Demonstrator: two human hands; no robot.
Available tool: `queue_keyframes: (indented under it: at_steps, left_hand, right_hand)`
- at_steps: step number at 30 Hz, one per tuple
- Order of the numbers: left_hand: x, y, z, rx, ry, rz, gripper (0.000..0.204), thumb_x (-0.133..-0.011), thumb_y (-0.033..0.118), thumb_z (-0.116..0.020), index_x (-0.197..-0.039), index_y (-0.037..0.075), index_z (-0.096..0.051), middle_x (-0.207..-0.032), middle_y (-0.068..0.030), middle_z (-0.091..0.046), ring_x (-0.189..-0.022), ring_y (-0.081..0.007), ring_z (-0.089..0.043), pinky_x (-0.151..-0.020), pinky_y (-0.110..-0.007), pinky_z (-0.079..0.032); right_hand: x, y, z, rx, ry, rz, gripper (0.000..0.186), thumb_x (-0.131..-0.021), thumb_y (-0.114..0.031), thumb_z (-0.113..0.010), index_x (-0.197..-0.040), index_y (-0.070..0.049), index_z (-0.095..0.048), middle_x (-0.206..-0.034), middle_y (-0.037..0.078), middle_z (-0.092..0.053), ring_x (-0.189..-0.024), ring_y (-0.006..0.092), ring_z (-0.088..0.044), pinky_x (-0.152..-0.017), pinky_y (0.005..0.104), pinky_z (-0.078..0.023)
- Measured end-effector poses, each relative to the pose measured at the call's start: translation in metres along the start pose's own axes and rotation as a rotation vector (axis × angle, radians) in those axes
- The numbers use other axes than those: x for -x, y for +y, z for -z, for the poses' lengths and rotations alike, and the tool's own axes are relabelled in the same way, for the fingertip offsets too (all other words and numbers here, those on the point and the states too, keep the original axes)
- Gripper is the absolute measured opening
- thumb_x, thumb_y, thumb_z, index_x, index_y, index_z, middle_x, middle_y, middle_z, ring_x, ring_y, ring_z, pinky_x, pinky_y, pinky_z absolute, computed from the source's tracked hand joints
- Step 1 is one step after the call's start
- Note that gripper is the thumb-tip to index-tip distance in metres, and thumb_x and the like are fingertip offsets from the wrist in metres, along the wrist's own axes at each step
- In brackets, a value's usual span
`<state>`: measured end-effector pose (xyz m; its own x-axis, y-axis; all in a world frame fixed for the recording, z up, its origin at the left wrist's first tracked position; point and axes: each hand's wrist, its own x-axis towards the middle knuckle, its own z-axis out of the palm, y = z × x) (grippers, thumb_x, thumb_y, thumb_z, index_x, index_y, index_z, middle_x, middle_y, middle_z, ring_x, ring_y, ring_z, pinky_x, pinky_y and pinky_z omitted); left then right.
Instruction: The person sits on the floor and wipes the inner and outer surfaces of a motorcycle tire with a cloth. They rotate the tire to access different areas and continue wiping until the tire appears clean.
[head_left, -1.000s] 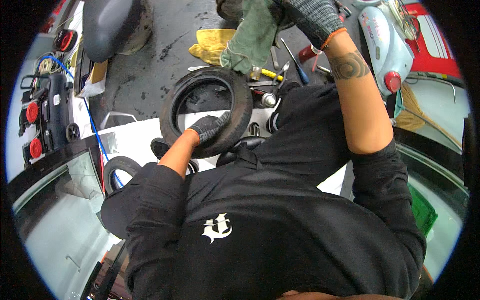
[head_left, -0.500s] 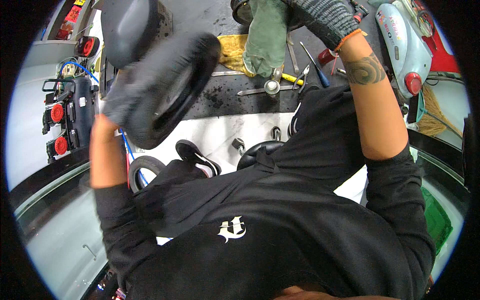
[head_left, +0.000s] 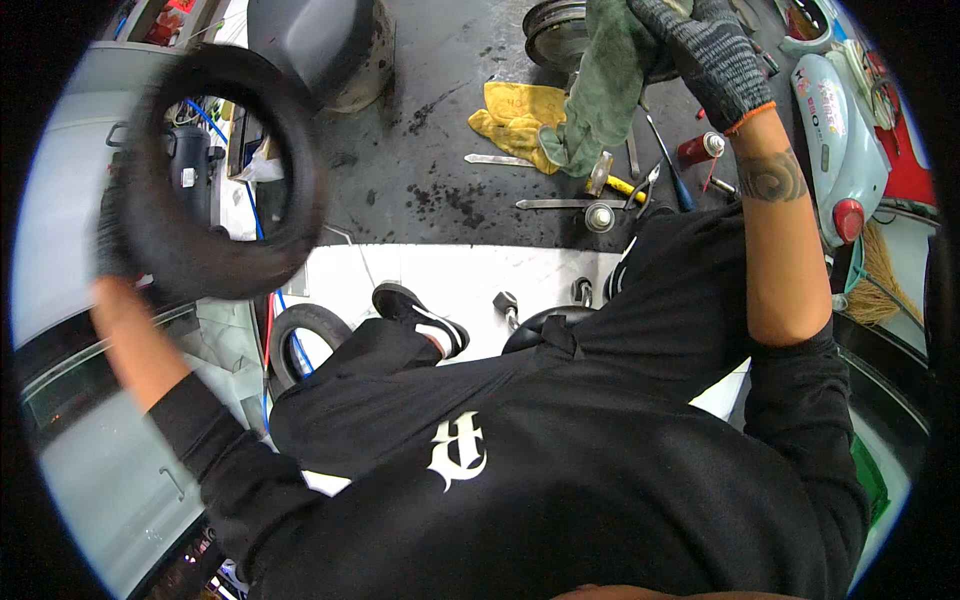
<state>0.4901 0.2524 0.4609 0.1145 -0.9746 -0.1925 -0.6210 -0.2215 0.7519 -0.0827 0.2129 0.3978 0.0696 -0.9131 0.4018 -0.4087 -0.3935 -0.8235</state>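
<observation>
A black tire (head_left: 215,268) is up at the left, its open ring facing me and blurred by motion. My left hand (head_left: 112,225), in a dark glove, is closed on its outer left side; the fingers are partly hidden behind the rubber. My right hand (head_left: 708,55), in a grey knit glove with an orange cuff, is closed on a green cloth (head_left: 605,90) at the top edge. The cloth hangs beside a dark wheel rim (head_left: 553,38) and partly covers it. A yellow glove (head_left: 528,108) lies under the cloth's lower end.
On the dark mat lie a hammer (head_left: 628,188), flat metal levers (head_left: 555,204), pliers (head_left: 648,185), a screwdriver (head_left: 672,165) and spray cans (head_left: 697,149). A dark scooter seat (head_left: 310,45) stands at the back left. Another tire (head_left: 308,338) leans by my left leg. Scooter bodywork (head_left: 835,130) is at right.
My left hand has swung the tire left, turning its ring toward me. My right hand stays on the green cloth. The whole view has shifted slightly, uncovering more of the mat.
</observation>
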Motion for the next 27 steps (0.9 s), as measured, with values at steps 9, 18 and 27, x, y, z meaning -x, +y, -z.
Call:
queue_keyframes:
  at_steps: [9, 18, 27]
  left_hand:
    - [0.021, -0.142, -0.151, 0.047, 0.105, -0.077, 0.074, -0.097, 0.027, -0.074, -0.157, 0.003, -0.038, -0.144, -0.0161, -0.059, -0.129, -0.0255, -0.057, -0.11, -0.038, -0.046]
    - [0.045, -0.095, -0.303, -0.568, -0.261, -0.557, 0.05, -0.087, 0.02, -0.069, -0.135, 0.008, -0.065, -0.136, -0.0225, -0.065, -0.126, -0.0405, -0.061, -0.11, -0.047, -0.046]
    - [0.096, -0.169, -0.431, -1.0, -1.03, -0.109, 0.082, -0.09, 0.076, -0.048, -0.133, 0.009, -0.067, -0.135, -0.0231, -0.066, -0.125, -0.0378, -0.064, -0.106, -0.048, -0.049]
  right_hand:
    - [-0.014, -0.01, -0.01, 0.007, -0.031, -0.055, 0.025, -0.098, -0.02, -0.065, -0.116, -0.003, -0.069, -0.095, 0.007, -0.071, -0.091, 0.0145, -0.065, -0.08, 0.0335, -0.053]
    - [0.004, -0.004, -0.005, -0.102, 0.059, -0.016, 0.031, -0.099, -0.023, -0.066, -0.122, -0.002, -0.066, -0.105, 0.008, -0.074, -0.093, 0.0196, -0.067, -0.084, 0.0359, -0.054]
    - [0.02, -0.006, 0.02, 0.033, 0.035, 0.0, 0.034, -0.099, -0.026, -0.066, -0.123, -0.002, -0.066, -0.105, 0.011, -0.074, -0.095, 0.0226, -0.069, -0.085, 0.037, -0.055]
